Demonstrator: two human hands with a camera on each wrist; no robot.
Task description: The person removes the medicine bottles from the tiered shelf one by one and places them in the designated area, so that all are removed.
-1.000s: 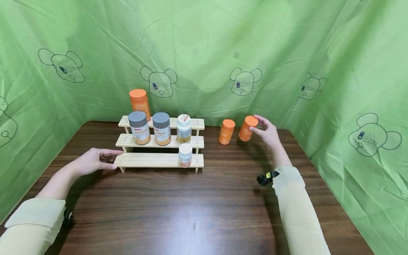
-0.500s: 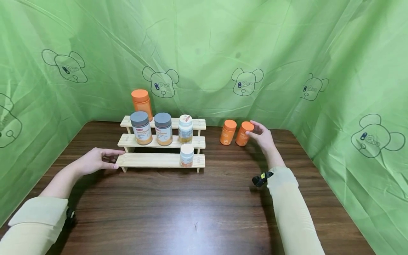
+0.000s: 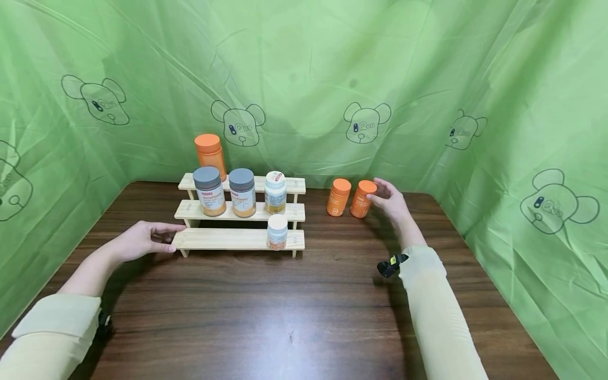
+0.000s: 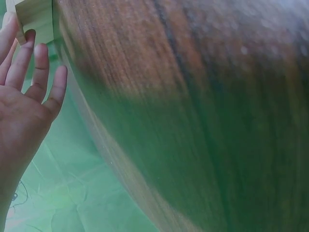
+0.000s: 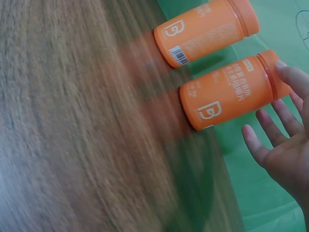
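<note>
In the head view a three-step wooden display rack point(image 3: 223, 239) stands on the left part of the table. My left hand point(image 3: 140, 240) pinches the left end of its lowest step between thumb and fingers; in the left wrist view the other fingers of that hand point(image 4: 29, 104) are spread loosely beside the rack's end. My right hand point(image 3: 391, 205) pinches the cap of an orange bottle point(image 3: 362, 200), which stands upright on the table. Right beside it, on its left, is a similar orange bottle point(image 3: 338, 198). In the right wrist view the thumb lies on the cap.
On the rack's top step stands a larger orange bottle point(image 3: 209, 153). Two grey-capped jars point(image 3: 211, 195) and a white-capped bottle point(image 3: 275, 195) share the middle step. A small white bottle point(image 3: 277, 232) is at the lowest step's right. Green cloth point(image 3: 304, 79) encloses the table point(image 3: 294, 306).
My right hand has brought its orange bottle left and down onto the table, close to the other one. In the last half second it has hardly moved. My left hand stays at the rack.
</note>
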